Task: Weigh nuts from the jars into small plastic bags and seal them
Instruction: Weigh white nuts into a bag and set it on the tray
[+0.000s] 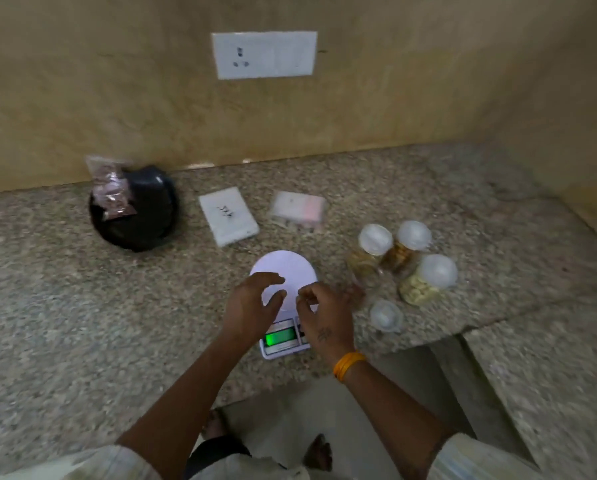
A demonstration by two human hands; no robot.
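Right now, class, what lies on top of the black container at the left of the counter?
Small plastic bags of dark reddish contents lie on the black container, leaning toward the wall. What is inside the container cannot be seen.

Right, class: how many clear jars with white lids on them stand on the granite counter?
3, clustered right of the white scale: back-left jar, back-right jar, front jar of pale nuts. A loose lid lies in front; any open jar is too blurred to confirm.
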